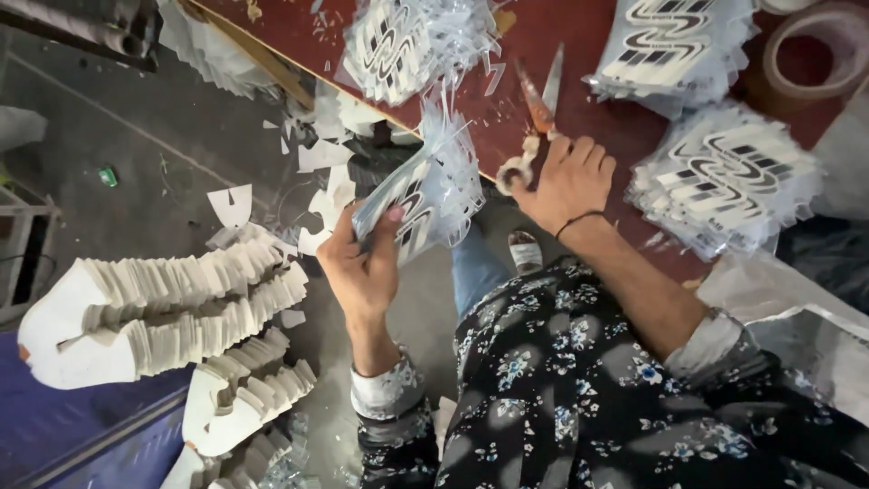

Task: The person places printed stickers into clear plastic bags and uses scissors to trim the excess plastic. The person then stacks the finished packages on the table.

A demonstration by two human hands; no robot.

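Note:
My left hand [362,263] grips a bundle of clear plastic sheets printed with black and white wavy stripes [430,186], held up over the floor just off the table edge. My right hand [568,181] rests on the dark red table [579,54], fingers closed around the white handles of a pair of scissors [534,113] whose blades point away from me and lie partly apart. Both forearms wear dark floral sleeves.
Three more piles of the same striped sheets lie on the table: one at the far middle [407,36], one far right [674,41], one near right [724,177]. A tape roll [819,50] sits at the top right. Stacked white cut shapes [172,308] and paper scraps cover the floor at left.

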